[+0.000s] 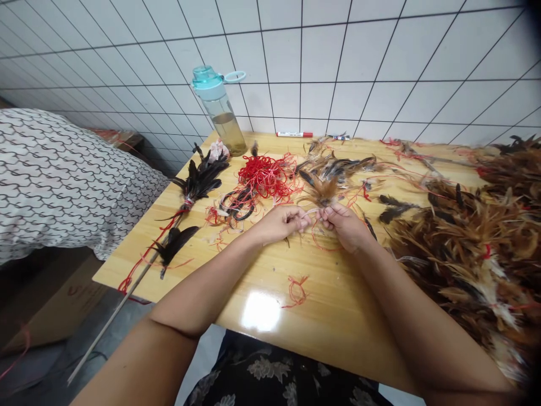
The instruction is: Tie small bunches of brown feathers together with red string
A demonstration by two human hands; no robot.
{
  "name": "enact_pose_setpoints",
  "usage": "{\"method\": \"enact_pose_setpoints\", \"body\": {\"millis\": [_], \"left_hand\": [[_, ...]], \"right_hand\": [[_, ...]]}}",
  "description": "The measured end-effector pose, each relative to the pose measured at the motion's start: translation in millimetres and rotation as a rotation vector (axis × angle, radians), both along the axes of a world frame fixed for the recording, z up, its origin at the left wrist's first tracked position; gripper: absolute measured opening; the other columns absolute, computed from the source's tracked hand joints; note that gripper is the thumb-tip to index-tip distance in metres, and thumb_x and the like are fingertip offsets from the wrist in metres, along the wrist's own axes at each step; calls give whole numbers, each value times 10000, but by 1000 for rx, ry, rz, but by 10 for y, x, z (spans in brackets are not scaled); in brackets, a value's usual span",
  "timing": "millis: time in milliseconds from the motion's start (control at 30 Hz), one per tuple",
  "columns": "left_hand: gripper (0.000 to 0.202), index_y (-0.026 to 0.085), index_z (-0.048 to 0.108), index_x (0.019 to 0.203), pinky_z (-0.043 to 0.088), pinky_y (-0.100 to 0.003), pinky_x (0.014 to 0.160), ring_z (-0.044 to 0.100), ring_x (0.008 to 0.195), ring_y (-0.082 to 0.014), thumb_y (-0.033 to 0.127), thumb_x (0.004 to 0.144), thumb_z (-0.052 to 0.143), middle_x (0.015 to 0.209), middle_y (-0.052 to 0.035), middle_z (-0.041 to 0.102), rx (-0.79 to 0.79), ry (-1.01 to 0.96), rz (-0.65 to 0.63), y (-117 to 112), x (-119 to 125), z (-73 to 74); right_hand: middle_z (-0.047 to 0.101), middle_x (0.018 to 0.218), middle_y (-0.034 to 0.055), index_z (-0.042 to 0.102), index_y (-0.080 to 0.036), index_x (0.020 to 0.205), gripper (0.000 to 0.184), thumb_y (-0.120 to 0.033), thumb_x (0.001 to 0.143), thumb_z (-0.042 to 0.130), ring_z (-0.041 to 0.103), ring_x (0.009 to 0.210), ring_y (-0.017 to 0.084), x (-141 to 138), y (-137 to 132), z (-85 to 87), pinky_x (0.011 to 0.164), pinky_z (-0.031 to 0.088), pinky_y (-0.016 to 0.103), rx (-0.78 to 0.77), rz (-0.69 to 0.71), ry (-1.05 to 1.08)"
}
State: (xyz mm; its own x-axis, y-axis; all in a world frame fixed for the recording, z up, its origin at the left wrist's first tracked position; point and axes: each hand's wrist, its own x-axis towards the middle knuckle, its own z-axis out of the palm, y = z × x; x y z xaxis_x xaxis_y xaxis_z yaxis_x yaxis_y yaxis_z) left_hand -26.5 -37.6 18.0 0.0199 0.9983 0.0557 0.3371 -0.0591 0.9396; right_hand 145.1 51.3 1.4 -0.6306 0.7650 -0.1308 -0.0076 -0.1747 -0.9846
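One feather bundle (323, 190) – long axis toward the wall (323, 59), tips farthest

Setting: small handicraft workshop; whether within a home, cannot tell. Evidence: varnished wooden counter (329, 332) against white-tiled wall (325, 56); heaped brown feathers (465, 237); tangled red string (262, 177); stick (114, 318) dressed with black feathers (205, 180); red marker (295, 135); cardboard box (71, 299) low at left.

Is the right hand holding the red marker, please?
No, the right hand pinches a feather bundle, while the red marker lies by the wall.
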Motion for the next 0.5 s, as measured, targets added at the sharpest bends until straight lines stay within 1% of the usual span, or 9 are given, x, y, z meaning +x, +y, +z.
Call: {"method": "enact_pose_setpoints", "body": {"millis": [67, 167, 233, 300, 367, 400, 467, 500], "left_hand": [[235, 134, 665, 828, 454, -237, 638, 587, 661, -120, 341, 855, 557, 709, -34, 648, -59, 23, 6, -1, -46, 38], [257, 141, 690, 844, 435, -236, 640, 583, 683, -127, 339, 869, 528, 730, -30, 662, -61, 166, 93, -5, -109, 105], [266, 148, 702, 851, 434, -240, 652, 585, 689, -129, 327, 881, 507, 743, -27, 674, -50, 274, 97, -10, -125, 133], [250, 152, 704, 863, 448, -250, 699, 597, 732, -135, 294, 883, 500, 788, -33, 686, 9, 368, 101, -13, -130, 143], [207, 151, 696, 934, 461, -259, 741, 604, 795, -142, 258, 851, 539, 899, -52, 690, 104, 439, 155, -15, -143, 145], [223, 152, 685, 994, 466, -262, 750, 603, 814, -142, 238, 831, 560, 966, -61, 681, 148, 458, 198, -15, -156, 145], [321, 155, 646, 1110, 470, -257, 729, 592, 791, -130, 197, 801, 570, 1047, -69, 660, 194, 440, 283, -16, -180, 145], [349, 156, 632, 1139, 468, -251, 707, 583, 757, -120, 180, 800, 556, 1040, -65, 660, 189, 406, 304, -16, -185, 143]], "right_hand": [[555, 660, -6, 517, -193, 634, 384, -537, 667, 684, 404, 557, 82, 22, 53, -8, 546, 327, 239, 39, -43, -11], [574, 668, -2, 535, -193, 636, 382, -545, 671, 678, 383, 536, 79, 42, 119, -35, 530, 308, 245, 96, -109, -36], [578, 663, -2, 531, -194, 626, 393, -558, 671, 670, 361, 518, 75, 43, 142, -60, 521, 296, 249, 121, -135, -49], [581, 661, 0, 516, -196, 612, 402, -566, 676, 661, 354, 512, 75, 39, 149, -84, 519, 291, 252, 139, -146, -61], [581, 660, 1, 510, -198, 611, 401, -564, 691, 650, 355, 509, 76, 35, 147, -103, 515, 285, 251, 151, -148, -72], [580, 658, 0, 513, -198, 615, 396, -562, 697, 646, 354, 507, 77, 34, 146, -110, 512, 281, 251, 151, -149, -74], [579, 662, -1, 524, -197, 630, 382, -552, 706, 645, 352, 505, 76, 32, 143, -116, 506, 277, 249, 142, -151, -69], [579, 669, 0, 531, -196, 638, 374, -545, 708, 646, 351, 505, 75, 31, 141, -114, 505, 277, 248, 134, -152, -64]]}}
